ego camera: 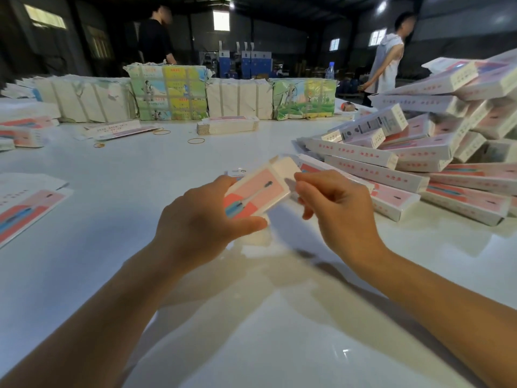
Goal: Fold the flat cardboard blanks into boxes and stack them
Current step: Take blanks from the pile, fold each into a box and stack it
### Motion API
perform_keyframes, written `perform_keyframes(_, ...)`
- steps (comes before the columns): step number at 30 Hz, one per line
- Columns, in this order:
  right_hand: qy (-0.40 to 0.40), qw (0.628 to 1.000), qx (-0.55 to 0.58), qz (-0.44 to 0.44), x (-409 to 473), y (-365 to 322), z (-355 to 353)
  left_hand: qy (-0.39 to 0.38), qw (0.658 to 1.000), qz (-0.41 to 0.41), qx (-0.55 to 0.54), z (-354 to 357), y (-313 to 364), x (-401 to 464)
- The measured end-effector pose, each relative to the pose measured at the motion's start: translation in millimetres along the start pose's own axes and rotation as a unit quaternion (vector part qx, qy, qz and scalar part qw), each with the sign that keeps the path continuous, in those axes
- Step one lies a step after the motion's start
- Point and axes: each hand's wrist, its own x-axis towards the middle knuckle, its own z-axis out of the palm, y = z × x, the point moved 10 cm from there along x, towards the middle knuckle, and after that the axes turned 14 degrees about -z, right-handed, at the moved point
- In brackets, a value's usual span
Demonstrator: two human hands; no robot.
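Observation:
I hold a half-formed pink and white box [256, 191] printed with a toothbrush above the white table [251, 317]. My left hand [201, 219] grips its near end, thumb under and fingers over the top. My right hand [335, 203] pinches the white end flap at the far right corner. To the right lies a tall, loose heap of folded boxes [419, 152]. A flat blank [25, 208] lies at the left edge.
Wrapped bundles of printed card [170, 91] line the far side of the table, with a small stack of blanks [226, 126] before them. Rubber bands [195, 140] lie scattered mid-table. More blanks [22, 133] sit far left. Two persons stand behind the table.

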Motion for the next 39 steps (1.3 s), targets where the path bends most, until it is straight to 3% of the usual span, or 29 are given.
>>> perform_keyframes(11, -0.058, 0.996, -0.009, 0.071, -12, 12, 16, 0.01, 0.997, 0.028, 0.075, 7, 8, -4)
perform_keyframes(23, -0.086, 0.993, 0.024, 0.078, -13, 11, 22, 0.018, 0.994, 0.041, 0.099, 10, 12, -5)
perform_keyframes(26, -0.097, 0.992, -0.078, 0.024, -5, 2, 16, 0.024, 0.996, 0.027, 0.082, 6, 12, -6)
perform_keyframes(28, -0.055, 0.982, -0.183, -0.011, 3, -2, 1, 0.031, 0.998, 0.015, 0.058, 2, 11, -7)
perform_keyframes(29, -0.027, 0.984, -0.176, 0.018, 4, 5, -6, 0.035, 0.998, 0.013, 0.054, 1, 11, -7)
perform_keyframes(31, 0.006, 0.985, 0.014, 0.17, -8, 31, -2, 0.042, 0.997, 0.014, 0.055, 0, 13, -9)
perform_keyframes(33, -0.007, 0.904, 0.295, 0.311, -26, 43, 35, 0.042, 0.998, 0.024, 0.049, 2, 16, -11)
perform_keyframes(34, -0.005, 0.869, 0.368, 0.33, -29, 42, 45, 0.038, 0.998, 0.032, 0.042, 3, 18, -14)
perform_keyframes(35, -0.007, 0.865, 0.385, 0.322, -27, 41, 47, 0.033, 0.998, 0.037, 0.032, 3, 20, -15)
perform_keyframes(37, -0.022, 0.916, 0.316, 0.246, -18, 34, 39, 0.029, 0.999, 0.041, 0.016, 4, 20, -15)
perform_keyframes(39, -0.09, 0.992, 0.064, 0.065, -5, 10, 23, 0.043, 0.998, 0.044, 0.024, 3, 21, -15)
